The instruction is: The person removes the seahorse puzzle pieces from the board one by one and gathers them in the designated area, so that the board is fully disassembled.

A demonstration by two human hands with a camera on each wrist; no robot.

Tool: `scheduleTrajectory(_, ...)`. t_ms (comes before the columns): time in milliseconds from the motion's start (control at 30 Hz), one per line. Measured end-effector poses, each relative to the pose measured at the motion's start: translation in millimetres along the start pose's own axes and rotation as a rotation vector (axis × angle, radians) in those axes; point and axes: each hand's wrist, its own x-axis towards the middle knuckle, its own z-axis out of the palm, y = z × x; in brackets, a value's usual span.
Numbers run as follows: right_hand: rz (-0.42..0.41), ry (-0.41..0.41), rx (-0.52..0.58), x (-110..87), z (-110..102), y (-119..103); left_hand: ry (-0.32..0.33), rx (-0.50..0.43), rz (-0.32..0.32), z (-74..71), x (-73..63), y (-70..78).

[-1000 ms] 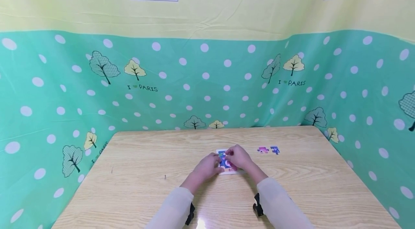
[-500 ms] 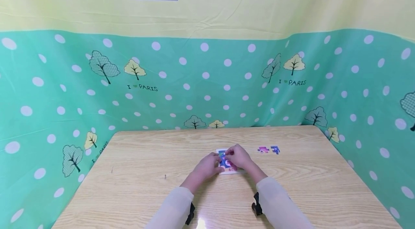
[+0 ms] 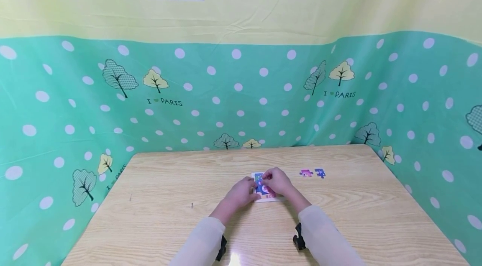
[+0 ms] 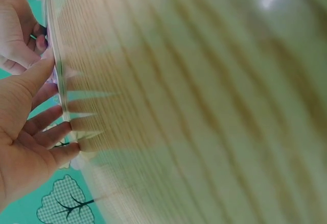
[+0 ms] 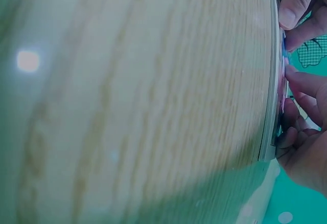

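Next to nothing has been moved since the earlier frames: only the head view has shifted slightly, while both hands have been kept at the puzzle board (image 3: 269, 200) and the loose pieces have been left where they lay. The board is laid flat on the wooden table (image 3: 165, 228), and a blue and pink picture is shown inside its white rim.

The left edge of the board is touched by the left hand (image 3: 239, 194), whose fingers are held fairly straight and spread — nothing is seen to be clasped in them — with the thumb set at the near left corner. Over the right part of the board the right hand (image 3: 279, 183) is placed, its fingers bent and their tips brought down to the picture; whether a piece is pinched between them cannot be told, as the fingertips are partly hidden in every view.

To the right of the board, well apart from it, two loose pieces are seen lying near each other: a pink piece (image 3: 306, 173) and, farther right, a blue piece (image 3: 320, 173). To the left of the board a small dark mark (image 3: 192, 205) is seen on the tabletop. Nearer than the board, pale sleeves (image 3: 326, 236) are worn, with a black wrist device (image 3: 299, 239) at each cuff. Beyond the board — past the table's far edge — a green dotted cloth (image 3: 226, 90) is hung, printed with trees and topped by a yellow band (image 3: 282, 6).
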Motion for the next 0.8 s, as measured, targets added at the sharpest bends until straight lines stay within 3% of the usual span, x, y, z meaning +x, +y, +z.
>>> scheduleTrajectory(800,0.006,0.034,-0.009,0.4,0.5,2.0,0.024,-0.016,0.021,2.5,0.6,-2.9)
